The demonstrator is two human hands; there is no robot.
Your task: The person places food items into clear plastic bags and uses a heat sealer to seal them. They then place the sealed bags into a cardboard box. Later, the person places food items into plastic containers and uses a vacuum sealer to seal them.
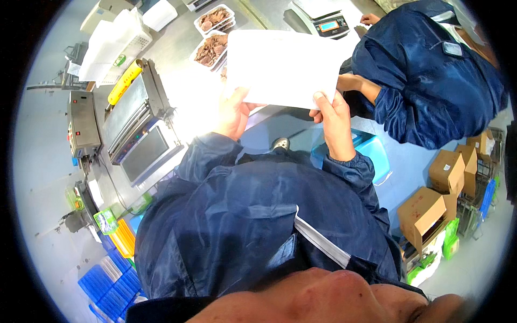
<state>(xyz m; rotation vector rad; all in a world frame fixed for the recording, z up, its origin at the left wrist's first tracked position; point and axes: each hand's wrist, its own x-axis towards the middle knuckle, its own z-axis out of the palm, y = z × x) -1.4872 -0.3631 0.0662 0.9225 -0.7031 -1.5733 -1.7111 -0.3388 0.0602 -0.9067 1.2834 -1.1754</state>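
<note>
Between my two hands I hold a flat white rectangular sheet or panel (284, 66), so bright that its surface detail is lost. My left hand (234, 115) grips its lower left corner, the thumb on top and the fingers beneath. At the lower right corner, my right hand (334, 121) pinches it between thumb and fingers. The panel is raised over the front edge of the steel table (169, 44). Just behind its left side stand white trays of sliced brown meat (210, 50), partly covered by it. More meat trays (214, 19) are stacked farther back.
A tray-wrapping machine (137, 133) with a yellow roll (125, 82) stands left, near a white basket (125, 52). A digital scale (323, 22) sits at the back right. Close on the right is a co-worker in blue (420, 76). Cardboard boxes (422, 214) and a blue bin (373, 157) stand lower right.
</note>
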